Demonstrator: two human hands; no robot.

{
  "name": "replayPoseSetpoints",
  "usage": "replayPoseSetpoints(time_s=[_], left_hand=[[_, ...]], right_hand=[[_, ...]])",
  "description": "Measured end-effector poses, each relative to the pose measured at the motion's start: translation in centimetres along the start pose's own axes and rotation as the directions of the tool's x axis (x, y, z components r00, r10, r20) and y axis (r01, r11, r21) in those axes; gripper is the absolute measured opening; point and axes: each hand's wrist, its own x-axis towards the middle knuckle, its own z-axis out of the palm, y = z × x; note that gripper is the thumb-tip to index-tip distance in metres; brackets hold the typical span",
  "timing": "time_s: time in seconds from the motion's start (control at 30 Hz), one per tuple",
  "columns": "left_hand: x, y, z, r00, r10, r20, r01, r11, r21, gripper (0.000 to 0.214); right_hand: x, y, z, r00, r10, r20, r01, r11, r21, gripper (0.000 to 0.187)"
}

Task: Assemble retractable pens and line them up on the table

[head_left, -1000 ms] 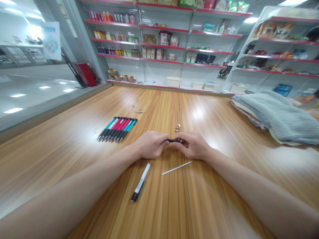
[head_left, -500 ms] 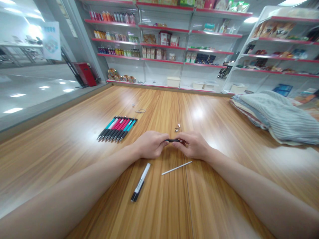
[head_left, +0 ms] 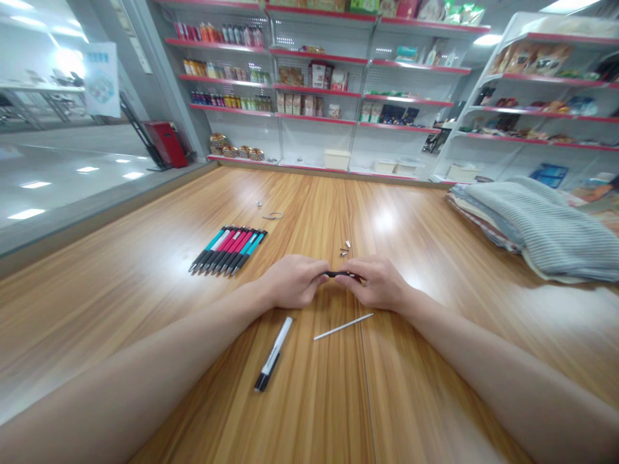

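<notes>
Both my hands meet over the middle of the wooden table (head_left: 145,290). My left hand (head_left: 293,281) and my right hand (head_left: 380,283) are both closed, pinching the two ends of a short black pen part (head_left: 341,274) held level between them. Just in front of my hands lie a thin white refill (head_left: 343,326) and a white and black pen barrel (head_left: 273,354). Behind my hands sit a few small metal bits (head_left: 345,248).
A row of several pens (head_left: 228,249) in teal, pink and red lies to the left. Small metal rings (head_left: 272,215) sit farther back. Folded striped cloths (head_left: 536,225) are stacked at the right. Shop shelves (head_left: 319,90) line the far wall.
</notes>
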Motion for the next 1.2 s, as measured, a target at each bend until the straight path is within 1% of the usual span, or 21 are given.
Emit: replayPoseSetpoints(time_s=[0.13,0.2,0.27,0.33,0.43,0.5,0.63,0.7,0.77,0.9,1.2], left_hand=[[0.03,-0.02,0.18,1.000,0.016,-0.005,-0.016,1.000,0.003,0.021],[0.04,-0.01,0.20,1.000,0.016,-0.003,-0.016,1.000,-0.001,0.021],[0.03,0.01,0.13,1.000,0.007,-0.004,-0.007,1.000,-0.003,0.020],[0.03,0.02,0.00,1.000,0.000,0.003,0.000,1.000,-0.006,0.019],[0.05,0.02,-0.13,1.000,-0.005,0.005,0.005,1.000,-0.012,0.020],[0.07,0.01,-0.10,1.000,-0.004,-0.007,0.004,1.000,-0.010,0.021],[0.12,-0.04,0.16,1.000,0.019,-0.010,-0.019,1.000,0.001,0.020],[0.10,-0.07,0.28,1.000,0.029,-0.007,-0.029,1.000,0.000,0.020],[0.06,-0.12,0.33,1.000,0.026,-0.012,-0.026,1.000,-0.002,0.020],[-0.02,-0.16,0.25,1.000,0.010,-0.010,-0.010,1.000,-0.006,0.020],[0.04,-0.07,0.12,1.000,-0.014,-0.004,0.014,1.000,-0.014,0.020]], right_hand=[[0.00,0.09,0.06,1.000,-0.013,0.008,0.013,0.999,-0.039,0.039],[0.02,0.04,-0.02,1.000,-0.008,0.013,0.009,0.999,-0.040,0.041],[0.05,-0.05,-0.14,1.000,0.002,0.016,-0.002,1.000,-0.023,0.035],[0.06,-0.10,-0.19,1.000,0.020,0.023,-0.020,1.000,0.002,0.024],[0.08,-0.06,-0.07,1.000,0.019,0.023,-0.019,1.000,0.016,0.020],[0.10,-0.01,0.06,1.000,0.000,0.018,0.000,1.000,0.000,0.022],[0.12,0.01,0.14,1.000,-0.005,0.030,0.007,0.999,-0.045,0.038],[0.11,0.01,0.10,1.000,-0.006,0.030,0.007,0.998,-0.060,0.040],[0.10,0.01,0.07,1.000,-0.008,0.021,0.009,0.998,-0.065,0.038],[0.07,0.08,0.08,1.000,-0.010,0.002,0.010,1.000,-0.028,0.027],[-0.05,0.34,0.41,1.000,-0.028,-0.015,0.027,0.999,-0.028,0.024]])
